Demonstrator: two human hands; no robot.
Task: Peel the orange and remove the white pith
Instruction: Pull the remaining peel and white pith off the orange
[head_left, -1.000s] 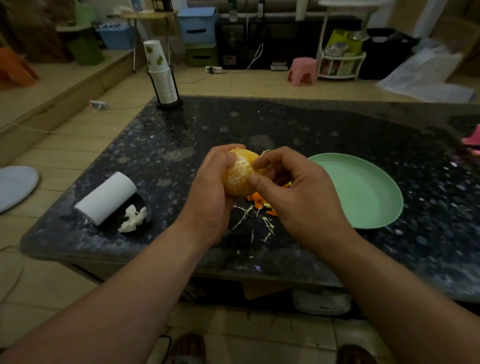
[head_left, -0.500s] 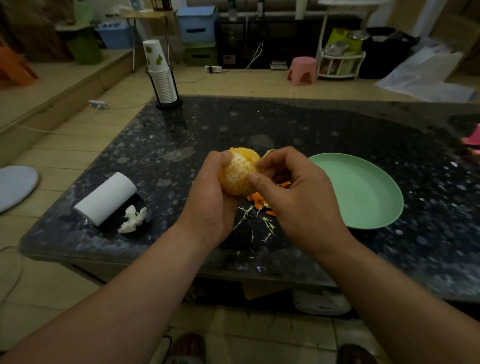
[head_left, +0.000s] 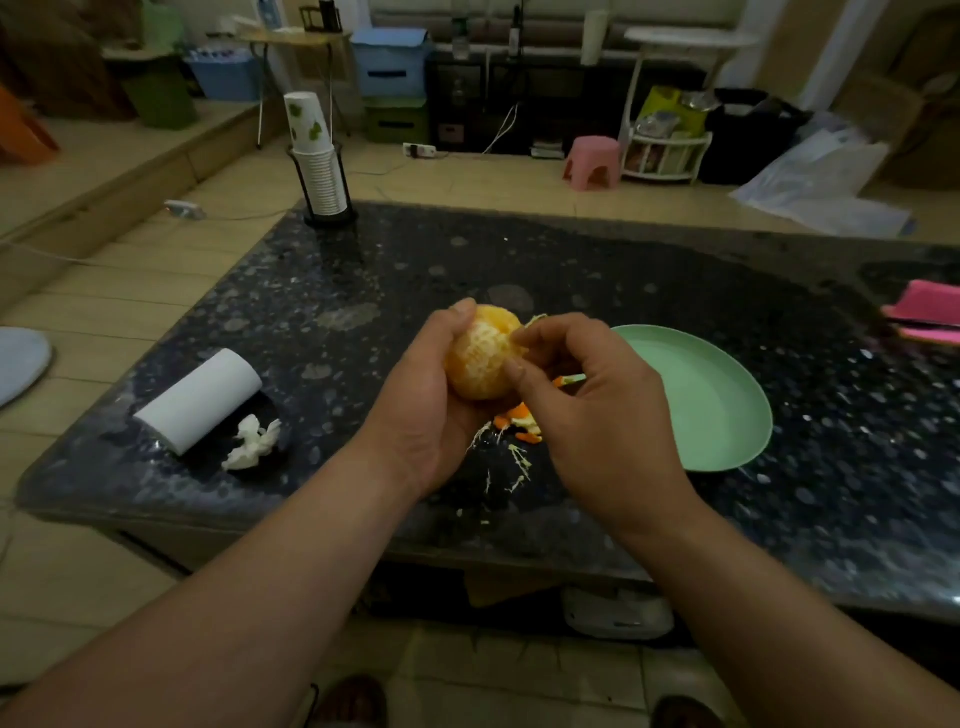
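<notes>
The peeled orange (head_left: 480, 356) is held above the dark stone table (head_left: 597, 291), its pale segments facing me. My left hand (head_left: 421, 410) cups it from the left and below. My right hand (head_left: 592, 410) presses against its right side, thumb and forefinger pinched on a strip of white pith (head_left: 535, 320) at the top right. Orange peel scraps (head_left: 519, 423) and thin pith strands (head_left: 511, 465) lie on the table just below the hands.
A green plate (head_left: 722, 395) sits right of the hands. A white paper roll (head_left: 200, 400) and a crumpled tissue (head_left: 254, 441) lie at the left. A stack of paper cups (head_left: 317, 161) stands at the far left corner. A pink object (head_left: 927, 312) rests at the right edge.
The orange has been turned a little in my left hand, showing more of its segments. My right fingers have shifted to pinch pith at its top right.
</notes>
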